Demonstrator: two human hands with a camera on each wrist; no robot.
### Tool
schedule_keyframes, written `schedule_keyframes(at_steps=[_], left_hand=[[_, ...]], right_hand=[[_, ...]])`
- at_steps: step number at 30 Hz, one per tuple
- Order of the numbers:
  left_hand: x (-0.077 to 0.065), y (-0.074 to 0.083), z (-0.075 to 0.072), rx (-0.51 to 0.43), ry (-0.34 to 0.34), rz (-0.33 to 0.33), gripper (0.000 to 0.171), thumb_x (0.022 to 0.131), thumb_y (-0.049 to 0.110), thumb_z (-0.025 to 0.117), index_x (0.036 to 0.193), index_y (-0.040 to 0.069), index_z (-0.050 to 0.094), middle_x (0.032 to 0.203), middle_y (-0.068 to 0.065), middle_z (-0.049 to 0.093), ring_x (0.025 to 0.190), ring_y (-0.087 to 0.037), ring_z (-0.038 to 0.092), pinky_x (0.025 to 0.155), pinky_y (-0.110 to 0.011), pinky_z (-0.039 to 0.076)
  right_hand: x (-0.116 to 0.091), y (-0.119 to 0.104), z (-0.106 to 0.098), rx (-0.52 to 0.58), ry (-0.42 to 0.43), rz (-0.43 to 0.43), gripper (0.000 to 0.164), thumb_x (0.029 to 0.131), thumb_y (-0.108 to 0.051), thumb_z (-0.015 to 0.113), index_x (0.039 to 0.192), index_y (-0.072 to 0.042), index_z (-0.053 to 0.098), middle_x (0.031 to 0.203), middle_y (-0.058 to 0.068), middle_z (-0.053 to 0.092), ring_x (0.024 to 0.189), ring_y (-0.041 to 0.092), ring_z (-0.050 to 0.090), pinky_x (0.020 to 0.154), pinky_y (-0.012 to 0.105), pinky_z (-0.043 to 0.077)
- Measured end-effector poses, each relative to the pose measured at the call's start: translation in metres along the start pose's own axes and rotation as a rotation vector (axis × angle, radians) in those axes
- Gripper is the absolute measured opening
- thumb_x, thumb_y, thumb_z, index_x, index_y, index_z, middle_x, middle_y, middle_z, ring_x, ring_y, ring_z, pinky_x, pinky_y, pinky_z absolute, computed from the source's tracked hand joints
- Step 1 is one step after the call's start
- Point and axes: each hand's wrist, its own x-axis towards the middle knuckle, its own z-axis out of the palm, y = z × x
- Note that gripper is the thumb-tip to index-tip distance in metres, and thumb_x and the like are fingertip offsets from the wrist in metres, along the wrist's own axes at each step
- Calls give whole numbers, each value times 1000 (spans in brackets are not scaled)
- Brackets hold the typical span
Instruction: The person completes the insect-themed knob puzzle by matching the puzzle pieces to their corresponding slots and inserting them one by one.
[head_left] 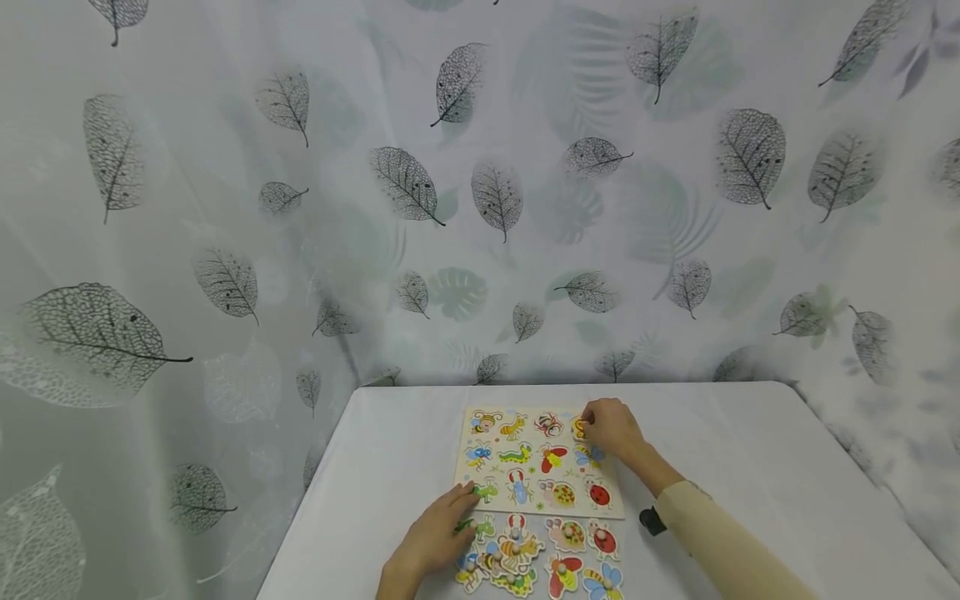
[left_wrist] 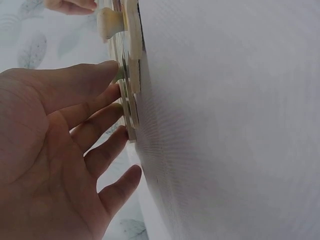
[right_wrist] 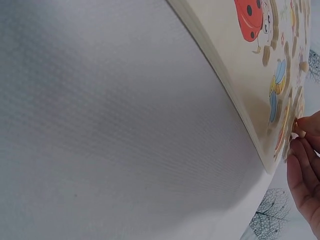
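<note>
1. Board (head_left: pixel 555 512) lies flat on the white bench (head_left: pixel 390 433), its pictures facing up; both hands reach it from the near side.
2. Right hand (head_left: pixel 613 427) at the board's far right corner, thumb and fingers pinched together on a yellow piece (head_left: pixel 577 428). Grip is by the knob (right_wrist: pixel 298 131), presumably because the flat wood offers little else to hold. Whether the piece sits in its recess: cannot tell.
3. Left hand (head_left: pixel 438 529) at the near left corner, fingers spread apart, clamped on nothing. Fingertips touch the board's edge; likely a steadying touch, opposite the working corner.
4. Loose pieces lie just beyond the board's near edge, probably for short reach. Left part is an overlapping heap (head_left: pixel 498 558); to its right, snail (head_left: pixel 567 534), ladybird (head_left: pixel 602 540) and two winged pieces lie picture up.
5. Knobs face upward, which should suit a fingertip pinch.
</note>
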Motion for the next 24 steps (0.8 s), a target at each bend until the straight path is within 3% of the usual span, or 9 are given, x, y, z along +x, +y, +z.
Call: schedule_keyframes(at_steps=[14, 24], left_hand=[[0, -1, -1, 10, 6, 3, 52, 98, 27, 71, 146, 12, 59, 162, -5, 46, 149, -33, 42, 118, -57, 38], [0, 0, -1, 20, 2, -6, 52, 98, 29, 71, 146, 14, 59, 161, -3, 47, 149, -32, 42, 117, -56, 39]], right_hand=[[9, 4, 4, 0, -42, 56, 7, 91, -14, 78, 89, -7, 76, 79, -1, 67, 72, 16, 59, 66, 37, 55], [12, 3, 8, 7, -57, 47, 8, 90, -14, 78, 86, -8, 74, 76, -1, 65, 70, 16, 57, 63, 34, 52]])
